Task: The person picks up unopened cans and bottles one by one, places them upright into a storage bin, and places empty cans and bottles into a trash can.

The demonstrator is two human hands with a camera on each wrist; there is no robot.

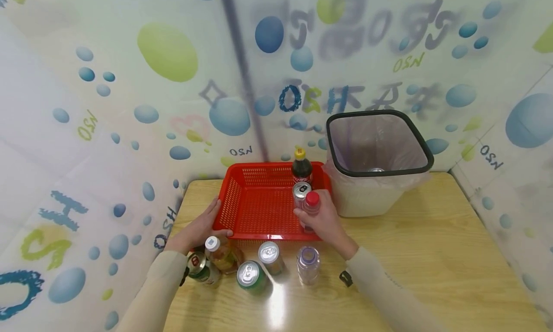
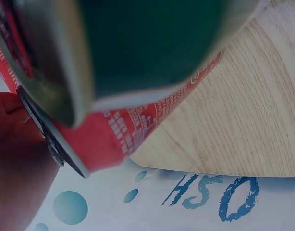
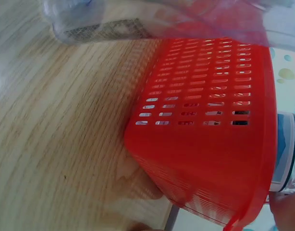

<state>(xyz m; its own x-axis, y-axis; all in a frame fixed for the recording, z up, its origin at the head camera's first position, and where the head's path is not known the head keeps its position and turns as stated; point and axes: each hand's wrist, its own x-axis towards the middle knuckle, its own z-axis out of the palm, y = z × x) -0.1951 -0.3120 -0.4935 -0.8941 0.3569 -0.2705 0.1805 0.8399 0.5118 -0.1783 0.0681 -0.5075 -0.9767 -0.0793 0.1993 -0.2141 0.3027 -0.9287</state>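
Observation:
My right hand grips a clear bottle with a red cap at the right front of the red basket. Behind that bottle inside the basket are a silver-topped can and a dark cola bottle with a yellow cap. My left hand lies against the basket's left side, its fingers stretched along the wall and the thumb near the front corner. In the right wrist view, part of a bottle with a blue and white label shows by the fingers, beyond the basket's rim.
Before the basket stand a white-capped amber bottle, a green can, a silver can, a clear bottle and a dark-topped can. A red can shows at the left wrist. Right of the basket stands a lined bin.

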